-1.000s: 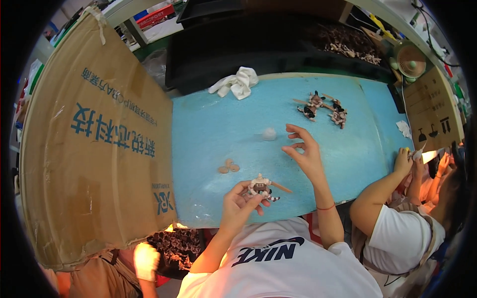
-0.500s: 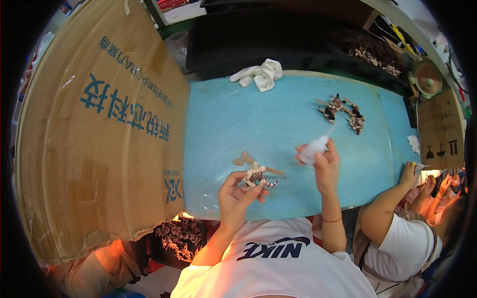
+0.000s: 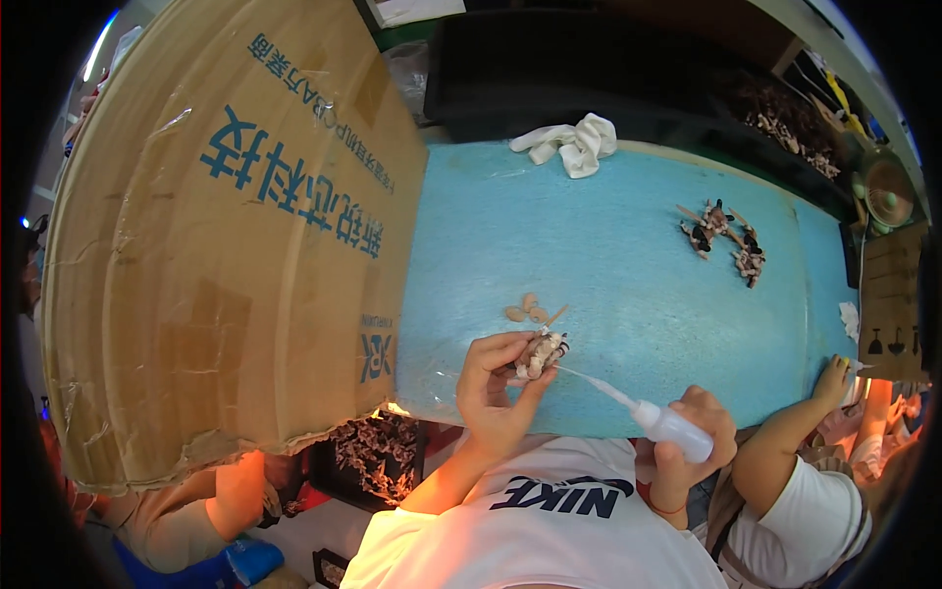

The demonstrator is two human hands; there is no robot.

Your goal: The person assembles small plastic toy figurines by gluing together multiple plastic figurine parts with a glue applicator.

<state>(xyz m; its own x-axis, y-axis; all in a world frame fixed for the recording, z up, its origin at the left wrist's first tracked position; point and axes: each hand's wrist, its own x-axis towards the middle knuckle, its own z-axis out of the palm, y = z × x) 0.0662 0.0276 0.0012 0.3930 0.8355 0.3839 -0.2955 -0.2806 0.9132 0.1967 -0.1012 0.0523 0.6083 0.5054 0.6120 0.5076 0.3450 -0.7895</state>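
Figurine (image 3: 541,353) in left grip (image 3: 496,388), nozzle touching.

Left hand (image 3: 496,388) — right hand (image 3: 692,442) — both clenched

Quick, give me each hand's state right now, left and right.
Left hand: closed on a small figurine, held over the blue mat.
Right hand: closed around a white squeeze bottle, long nozzle pointing at the figurine.
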